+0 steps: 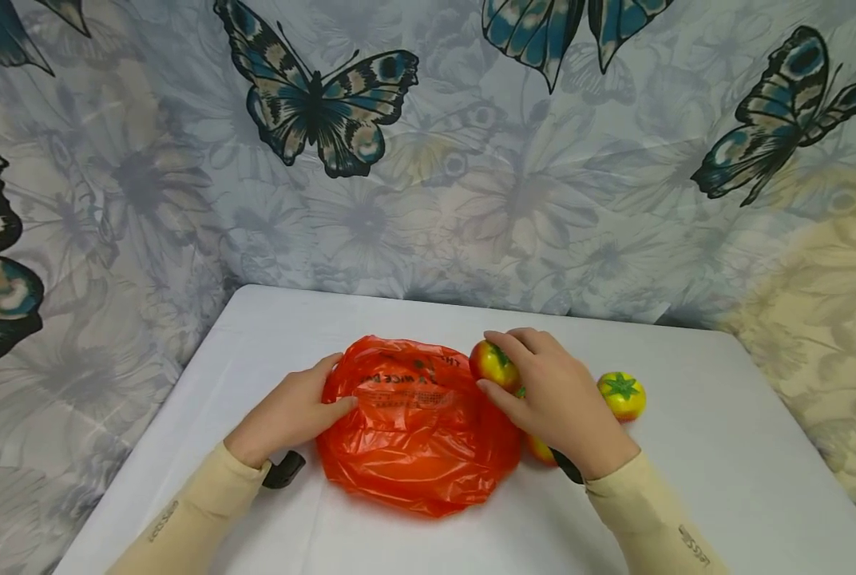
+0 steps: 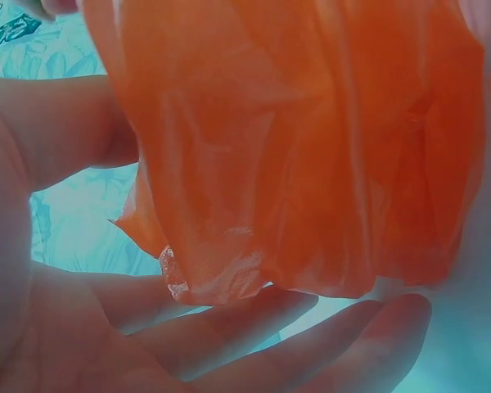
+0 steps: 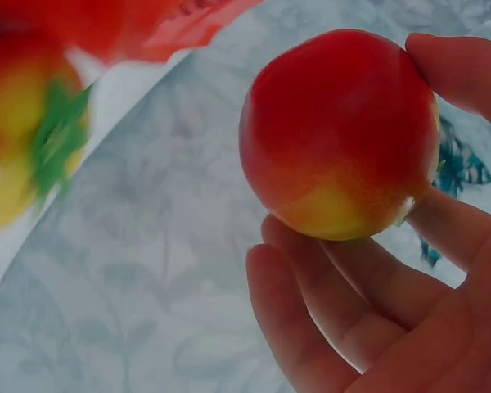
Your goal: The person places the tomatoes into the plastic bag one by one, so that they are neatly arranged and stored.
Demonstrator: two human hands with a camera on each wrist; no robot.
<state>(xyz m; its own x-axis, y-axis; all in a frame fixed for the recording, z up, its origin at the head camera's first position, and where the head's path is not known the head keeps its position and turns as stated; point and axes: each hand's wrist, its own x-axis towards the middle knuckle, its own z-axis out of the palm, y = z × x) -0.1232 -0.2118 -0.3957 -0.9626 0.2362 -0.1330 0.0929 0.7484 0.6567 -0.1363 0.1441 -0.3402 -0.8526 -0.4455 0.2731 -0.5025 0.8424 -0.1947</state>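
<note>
A red plastic bag [image 1: 414,447] with dark printing lies puffed up on the white table. My left hand [image 1: 291,411] holds its left side, thumb over the front and fingers along the edge; in the left wrist view the bag's sheet [image 2: 295,147] hangs between thumb and fingers. My right hand [image 1: 560,403] grips a red-and-yellow toy tomato [image 3: 340,135] between thumb and fingers, up at the bag's right upper edge. Under that hand another tomato [image 1: 540,452] is partly hidden. A yellow tomato with a green leafy top [image 1: 622,395] sits right of the hand.
The white table [image 1: 723,447] ends at a back edge near a cloth wall [image 1: 428,231] printed with butterflies and flowers. A black wrist device [image 1: 284,469] shows below the left wrist.
</note>
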